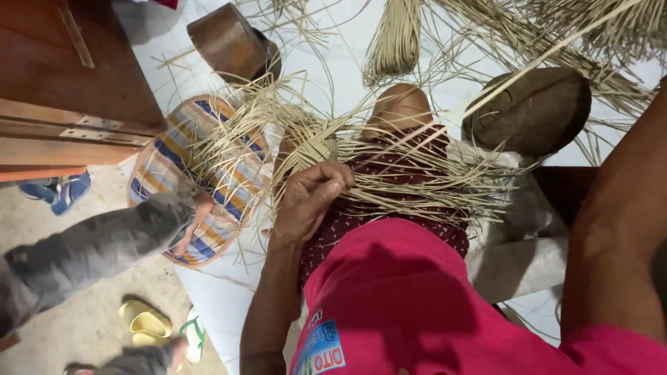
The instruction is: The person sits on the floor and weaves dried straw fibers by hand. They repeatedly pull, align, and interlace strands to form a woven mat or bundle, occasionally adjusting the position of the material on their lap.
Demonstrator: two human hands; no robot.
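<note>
A loose, pale woven mat of thin straw-coloured reed strips (pixel 389 173) lies spread across the person's lap. The left hand (pixel 313 198) is closed on a bundle of those strips at the mat's left edge — the right hand is out of view, only its forearm showing. Further off rests a dark brown rounded wooden block (pixel 531 111).

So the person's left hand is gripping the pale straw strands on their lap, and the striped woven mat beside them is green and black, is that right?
Not quite. The head view shows the left hand gripping the pale straw strands on the lap, but the striped woven mat is blue, orange and cream, not green and black.
</note>
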